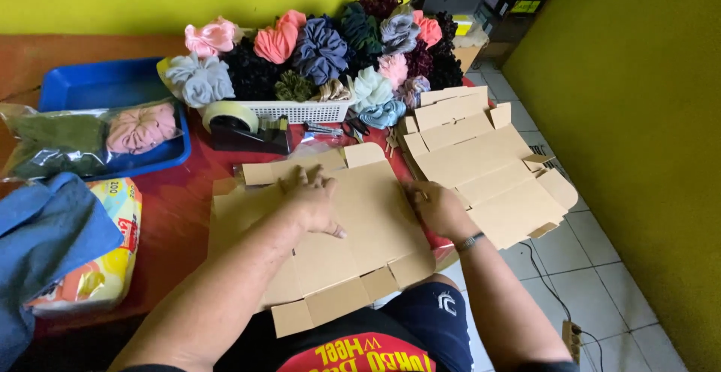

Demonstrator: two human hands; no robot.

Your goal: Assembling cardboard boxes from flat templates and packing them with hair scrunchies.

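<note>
A flat, unfolded brown cardboard box blank (360, 244) lies on the red table in front of me. My left hand (312, 203) presses flat on its middle, fingers spread. My right hand (435, 208) rests on the blank's right edge, fingers curled at a crease; a band sits on that wrist. A stack of more flat box blanks (488, 162) lies to the right, hanging over the table's edge.
A white basket (300, 111) heaped with fabric scrunchies stands at the back. A tape dispenser (244, 128) sits before it, scissors (353, 126) beside it. A blue tray (98, 90) with bagged scrunchies is at left, near a blue cloth (45, 237) and a printed packet (105, 267). Tiled floor lies right.
</note>
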